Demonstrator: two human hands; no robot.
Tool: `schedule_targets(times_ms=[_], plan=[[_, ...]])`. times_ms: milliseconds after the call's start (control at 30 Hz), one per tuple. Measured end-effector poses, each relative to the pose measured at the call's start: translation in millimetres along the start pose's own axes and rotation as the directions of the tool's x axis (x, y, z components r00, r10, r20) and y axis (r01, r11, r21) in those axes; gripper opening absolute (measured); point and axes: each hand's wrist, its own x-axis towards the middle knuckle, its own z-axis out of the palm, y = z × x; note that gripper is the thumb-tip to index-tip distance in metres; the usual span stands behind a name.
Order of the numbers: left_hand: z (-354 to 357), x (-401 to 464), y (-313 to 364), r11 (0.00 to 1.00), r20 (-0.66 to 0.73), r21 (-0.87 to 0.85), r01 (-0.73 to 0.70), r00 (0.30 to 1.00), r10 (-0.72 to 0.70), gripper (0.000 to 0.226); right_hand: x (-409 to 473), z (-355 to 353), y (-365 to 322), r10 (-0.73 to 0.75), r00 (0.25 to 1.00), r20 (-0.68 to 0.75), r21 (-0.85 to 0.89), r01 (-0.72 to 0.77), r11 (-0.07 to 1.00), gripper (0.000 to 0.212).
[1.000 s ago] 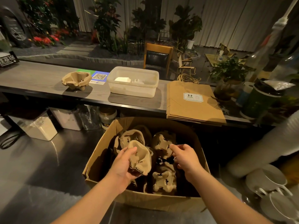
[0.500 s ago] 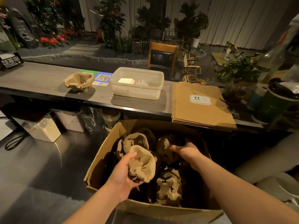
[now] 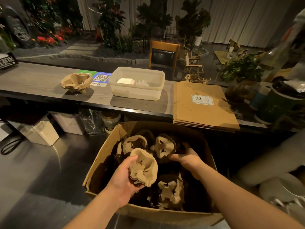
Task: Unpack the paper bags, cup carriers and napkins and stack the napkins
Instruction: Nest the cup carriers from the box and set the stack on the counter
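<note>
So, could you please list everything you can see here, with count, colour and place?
cardboard box: one, brown, open on the steel worktop.
cup carriers in the box: several, count unclear, beige pulp.
cup carrier stack: one small stack, beige, left on the grey counter.
plastic tub: one, translucent white, mid counter, white napkins inside.
paper bags: flat stack, brown, right on the counter.
QR card: one, green and blue, behind the stack.
storage jars: several, clear, under the counter.
left hand: holds one beige cup carrier over the box.
right hand: reaches into the box, grip on another carrier.
</note>
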Motion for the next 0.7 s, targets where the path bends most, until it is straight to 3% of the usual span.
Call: schedule_targets(times_ms=[100, 300, 467, 567, 700], plan=[[0.0, 0.1, -0.7, 1.0, 0.004, 0.019, -0.003, 1.0, 0.003, 0.06, -3.1, 9.1, 7.2, -0.02, 0.999, -0.043, 0.0, 0.02, 1.0, 0.099], [-1.1, 0.8, -1.6, 0.999, -0.002, 0.03, -0.013, 1.0, 0.013, 0.061, -12.8, 17.3, 7.4, -0.204, 0.955, -0.214, -0.301, 0.134, 0.944, 0.089], [-0.5, -0.3, -2.0, 0.999, -0.008, 0.032, -0.015, 1.0, 0.015, 0.058, -19.3, 16.7, 0.0, -0.284, 0.95, -0.134, -0.401, 0.21, 0.892, 0.066], [0.2, -0.4, -2.3, 0.999, -0.019, 0.036, -0.018, 1.0, 0.018, 0.058, -21.0, 19.7, -7.2, -0.29, 0.954, -0.072, -0.415, 0.236, 0.879, 0.071], [0.5, -0.1, -2.6, 1.0, -0.021, 0.025, -0.016, 1.0, 0.016, 0.057, -13.4, 26.7, -8.8, -0.258, 0.96, -0.109, -0.397, 0.196, 0.896, 0.074]])
